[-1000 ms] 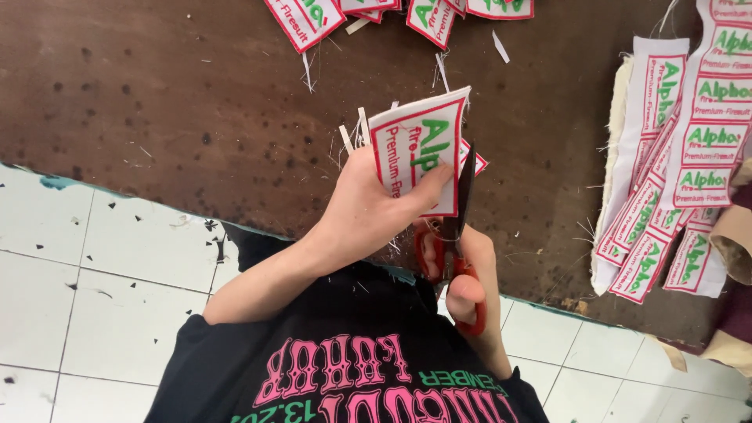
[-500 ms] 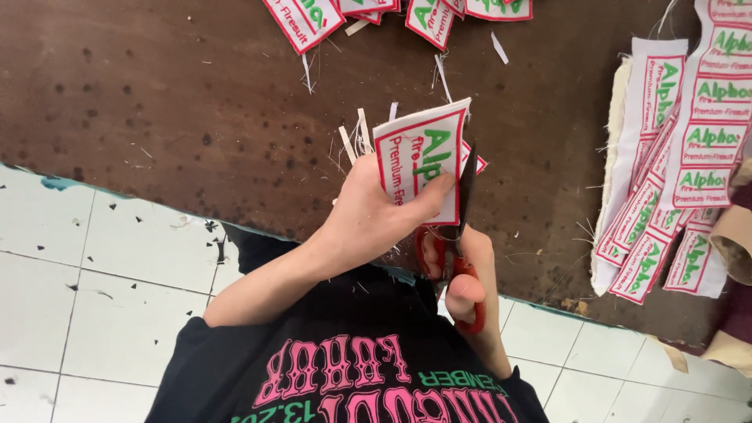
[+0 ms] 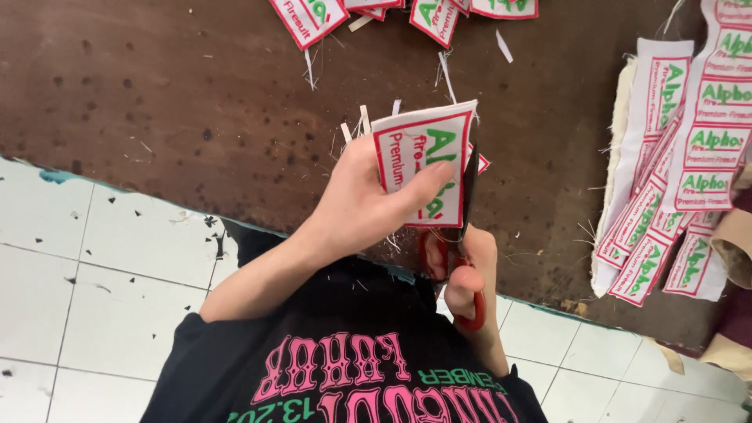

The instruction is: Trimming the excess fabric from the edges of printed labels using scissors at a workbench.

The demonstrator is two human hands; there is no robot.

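Trimming in progress: the left hand (image 3: 356,207) pinches a white embroidered patch (image 3: 423,160) with a red border and green lettering, thumb across its face and fingers behind, and holds it up over the near edge of the dark brown table (image 3: 157,94). The right hand (image 3: 468,270) is clenched through the red loops of a pair of scissors (image 3: 462,235), whose dark blades run up along the patch's right-hand edge, just outside the red border; whether the blades are mid-bite or closed cannot be told from this angle. Judgement: a clean result depends on keeping the blade parallel to the red stitching and close beside it without nicking the thread, so turning the patch with the left hand seems better than swinging the scissors. The thumb lies near the cutting line and should stay clear of it. Another patch edge shows just behind the held one. Uncut strips of patches (image 3: 674,180) lie stacked at the table's right side, well apart from the hands. Finished patches (image 3: 309,16) sit at the far edge. White offcuts (image 3: 446,74) are scattered between them and the hands.
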